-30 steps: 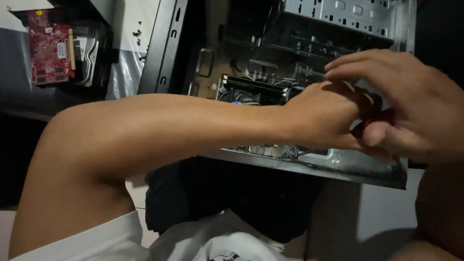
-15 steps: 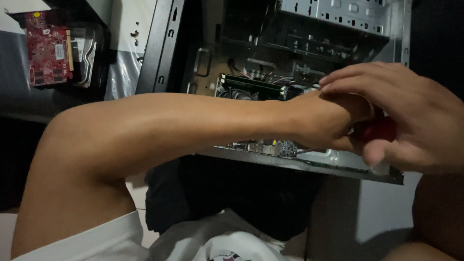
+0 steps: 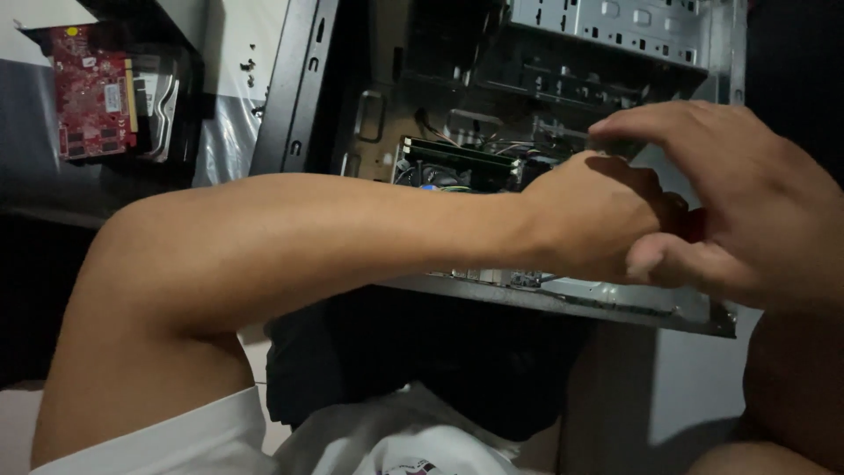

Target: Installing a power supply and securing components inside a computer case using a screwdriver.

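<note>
At far left a red circuit board lies on a dark surface, sitting slightly further right in view than half a second ago. The left hand reaches across into the open computer case, fingers curled shut; what they press on is hidden. Just right, touching it, the right hand arches over a red-handled tool. Less of the red shows now, and whether the fingers pinch it I cannot tell.
</note>
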